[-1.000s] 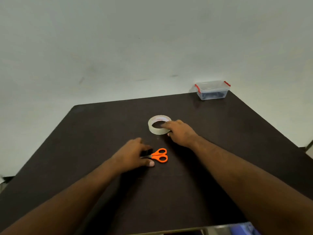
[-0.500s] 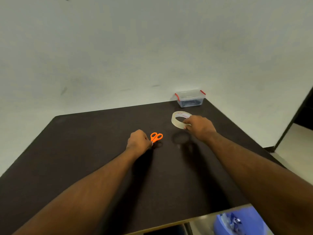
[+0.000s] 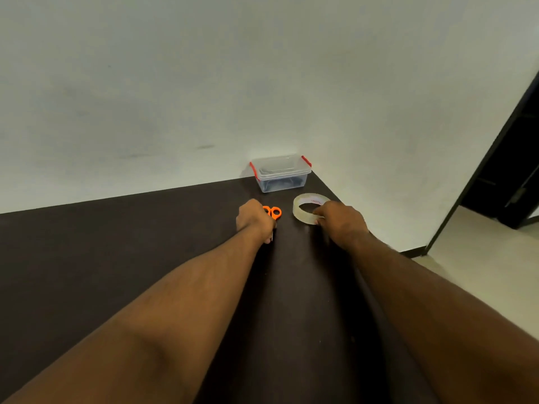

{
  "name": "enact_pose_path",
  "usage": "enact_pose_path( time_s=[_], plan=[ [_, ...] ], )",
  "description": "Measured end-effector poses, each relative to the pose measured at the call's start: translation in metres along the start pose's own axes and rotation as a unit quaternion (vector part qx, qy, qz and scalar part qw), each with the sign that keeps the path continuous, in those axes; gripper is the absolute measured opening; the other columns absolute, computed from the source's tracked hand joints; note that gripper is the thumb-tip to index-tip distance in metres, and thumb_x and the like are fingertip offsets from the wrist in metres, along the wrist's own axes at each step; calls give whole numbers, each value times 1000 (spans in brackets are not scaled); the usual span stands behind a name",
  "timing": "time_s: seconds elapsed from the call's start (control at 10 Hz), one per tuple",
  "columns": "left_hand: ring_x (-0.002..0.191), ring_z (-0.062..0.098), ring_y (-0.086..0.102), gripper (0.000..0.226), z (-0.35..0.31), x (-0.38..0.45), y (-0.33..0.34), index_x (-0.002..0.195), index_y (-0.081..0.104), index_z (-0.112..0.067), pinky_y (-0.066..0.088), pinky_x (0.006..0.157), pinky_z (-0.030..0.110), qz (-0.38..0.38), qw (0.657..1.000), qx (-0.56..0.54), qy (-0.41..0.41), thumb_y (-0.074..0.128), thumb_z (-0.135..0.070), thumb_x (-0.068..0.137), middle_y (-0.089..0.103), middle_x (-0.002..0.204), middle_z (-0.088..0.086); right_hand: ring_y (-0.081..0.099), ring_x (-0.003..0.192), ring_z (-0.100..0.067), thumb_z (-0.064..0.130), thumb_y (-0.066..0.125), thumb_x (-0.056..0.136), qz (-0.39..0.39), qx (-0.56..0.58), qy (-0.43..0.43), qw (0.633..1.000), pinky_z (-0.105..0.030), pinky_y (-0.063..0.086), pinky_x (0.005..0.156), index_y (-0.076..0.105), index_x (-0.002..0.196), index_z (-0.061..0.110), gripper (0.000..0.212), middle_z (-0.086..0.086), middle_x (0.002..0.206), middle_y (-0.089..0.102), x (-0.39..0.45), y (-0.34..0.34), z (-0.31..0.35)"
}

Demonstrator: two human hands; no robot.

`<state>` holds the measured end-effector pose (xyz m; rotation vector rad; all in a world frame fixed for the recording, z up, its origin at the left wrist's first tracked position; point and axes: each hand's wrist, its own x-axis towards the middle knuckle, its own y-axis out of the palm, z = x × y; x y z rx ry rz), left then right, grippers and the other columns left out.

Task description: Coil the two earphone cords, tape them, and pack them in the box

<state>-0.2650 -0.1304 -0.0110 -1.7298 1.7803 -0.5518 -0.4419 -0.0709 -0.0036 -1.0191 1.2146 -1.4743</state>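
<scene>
both of my arms reach out across the dark brown table (image 3: 116, 258) in the head view, the only view i have. my left hand (image 3: 254, 218) is curled round the small scissors with orange plastic handles (image 3: 273, 212); the two orange loops stick out past my knuckles on the far side, and a bit of pale blade tip shows below my fist. my right hand (image 3: 339, 225) pinches the near rim of the roll of clear tape (image 3: 303, 207), fingers bent over its edge, with the ring tilted so that its opening faces up and towards me; red print shows on the inner core. scissors and roll sit near each other but apart. beyond them, at the far right corner of the table against the pale wall (image 3: 204, 83), stands the clear plastic box with red side clips (image 3: 281, 173), its lid on. something dark lies inside the box, but i cannot tell through the plastic what it is. on the right a dark doorway (image 3: 507, 170) opens over a pale floor.
</scene>
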Motion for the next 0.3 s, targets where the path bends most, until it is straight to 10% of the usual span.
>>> enact_pose_path(
  time_s=[0.3],
  plan=[
    [53, 24, 69, 38, -7, 17, 4, 93, 58, -5, 59, 50, 37, 30, 994, -88, -54, 83, -26, 73, 68, 80, 17, 51, 125, -30, 20, 58, 94, -34, -37, -11, 999, -44, 43, 104, 42, 142, 29, 51, -5, 148, 42, 17, 16, 5]
  ],
)
